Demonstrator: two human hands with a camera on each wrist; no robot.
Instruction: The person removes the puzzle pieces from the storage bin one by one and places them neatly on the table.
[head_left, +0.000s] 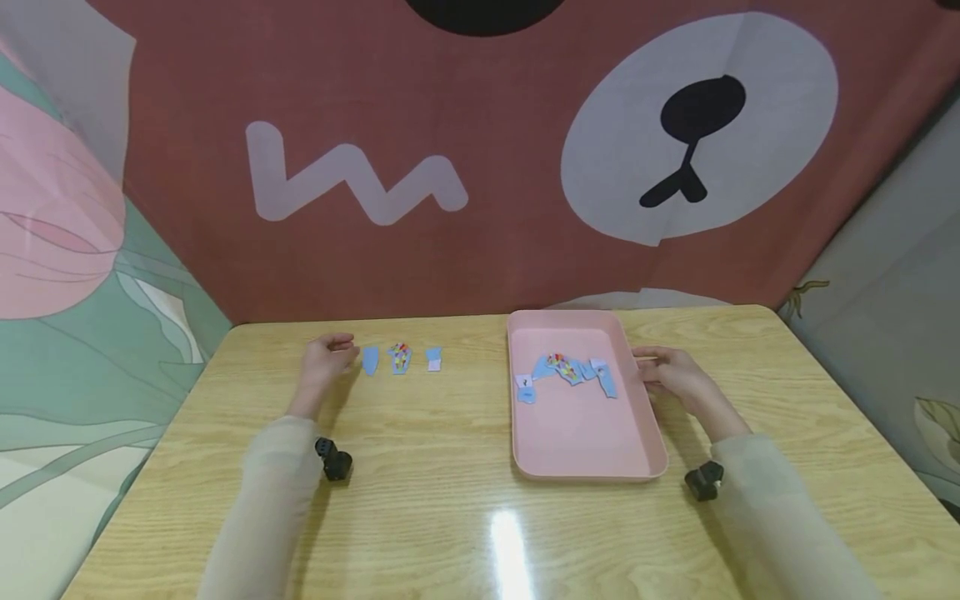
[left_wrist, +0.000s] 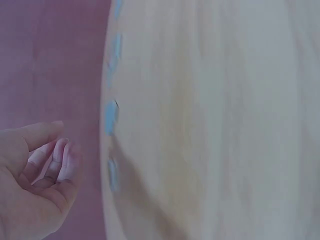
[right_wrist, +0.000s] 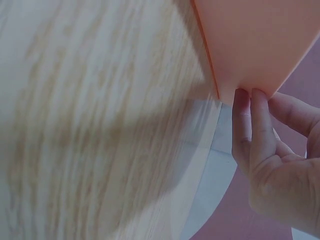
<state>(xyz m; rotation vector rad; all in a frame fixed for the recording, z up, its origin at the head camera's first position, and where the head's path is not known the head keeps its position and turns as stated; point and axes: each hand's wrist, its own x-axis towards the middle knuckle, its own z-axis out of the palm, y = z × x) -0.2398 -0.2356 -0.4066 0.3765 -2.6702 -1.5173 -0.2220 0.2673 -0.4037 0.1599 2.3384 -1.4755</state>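
My left hand [head_left: 327,360] is above the table at the left end of a row of blue puzzle pieces. Its fingers are loosely bent and hold nothing. Nearest to it is a plain blue piece [head_left: 371,360]; right of that lie a piece with colourful patches [head_left: 400,358] and a small blue-and-white piece [head_left: 434,359]. In the left wrist view, another piece [left_wrist: 113,175] lies beside the hand. My right hand [head_left: 675,375] grips the right wall of the pink tray [head_left: 585,442]. In the right wrist view, two fingers [right_wrist: 260,120] touch its outer wall and another digit reaches its rim.
Several more pieces lie inside the tray, among them a patterned one [head_left: 565,368], a blue-and-white one [head_left: 526,388] and a blue one [head_left: 607,382]. The wooden table [head_left: 420,467] ends against a reddish-brown printed cloth [head_left: 360,267].
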